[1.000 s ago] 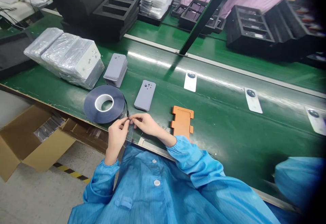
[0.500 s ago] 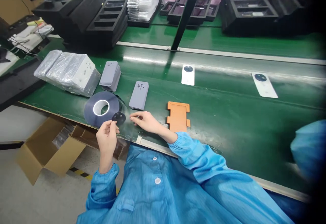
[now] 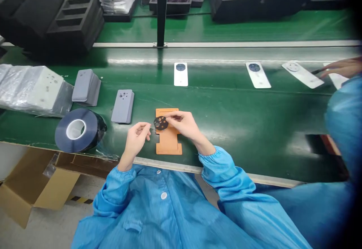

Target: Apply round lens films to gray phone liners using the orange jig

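Observation:
A round black adhesive piece with several holes (image 3: 161, 123) is pinched by its right edge in my right hand (image 3: 183, 123). It hangs over the upper left part of an orange jig plate (image 3: 169, 140), which shows through the holes. My left hand (image 3: 137, 139) is just left of the plate, thumb and fingers pinched together; whether anything thin is between them cannot be made out. Beyond it lie a small stack of grey phone back panels (image 3: 122, 106) and a taller stack (image 3: 85, 86). The roll of film tape (image 3: 80, 130) rests further left.
White panels with dark round camera areas (image 3: 181, 76) (image 3: 258, 76) lie along the far side. A co-worker's hand (image 3: 343, 67) is at the right. Plastic-wrapped panels (image 3: 36, 90) lie far left. Black trays (image 3: 75, 19) and a post (image 3: 161, 13) stand behind; an open carton (image 3: 31, 181) sits below.
The black piece has gone from my left hand at the tape roll to my right hand over the orange plate. Both hands moved right relative to the table; the view turned right.

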The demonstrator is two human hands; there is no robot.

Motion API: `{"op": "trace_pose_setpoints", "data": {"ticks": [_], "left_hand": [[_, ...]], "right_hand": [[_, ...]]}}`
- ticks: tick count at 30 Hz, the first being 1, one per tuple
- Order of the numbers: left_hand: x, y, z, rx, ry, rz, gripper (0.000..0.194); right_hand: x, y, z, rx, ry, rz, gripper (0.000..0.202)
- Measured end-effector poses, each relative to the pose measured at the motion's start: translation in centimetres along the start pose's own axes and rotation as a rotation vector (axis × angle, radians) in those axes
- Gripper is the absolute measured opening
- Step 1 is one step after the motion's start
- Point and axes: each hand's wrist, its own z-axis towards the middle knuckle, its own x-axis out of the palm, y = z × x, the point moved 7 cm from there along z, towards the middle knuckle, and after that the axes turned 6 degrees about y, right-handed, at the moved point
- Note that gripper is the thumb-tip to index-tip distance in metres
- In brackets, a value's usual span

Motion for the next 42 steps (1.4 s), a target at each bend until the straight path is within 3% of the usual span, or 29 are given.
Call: {"op": "trace_pose_setpoints", "data": {"ticks": [4, 7, 12, 23, 42], "left_hand": [[2.3, 1.6, 3.2, 0.048, -0.025, 0.09, 0.036], [3.2, 2.6, 5.2, 0.061, -0.014, 0.152, 0.044], [3.7, 2.5, 7.3, 0.119, 0.119, 0.21, 0.052], [3.7, 2.0, 7.3, 0.124, 0.176, 0.247, 0.049], [4.0, 2.0, 6.8, 0.053, 0.146, 0.234, 0.057]], "right_hand": [[-3.5, -2.2, 0.4, 0.059, -0.162, 0.003, 0.03], [-3.5, -3.0, 0.6, 0.092, -0.18, -0.011, 0.031], [-2.9, -3.1, 0.3, 0.116, -0.206, -0.151, 0.031], [-2.8, -2.9, -0.2, 0.029, -0.246, -0.295, 0.027], [-2.9, -1.4, -0.7, -0.092, -0.233, -0.516, 0.021]]}}
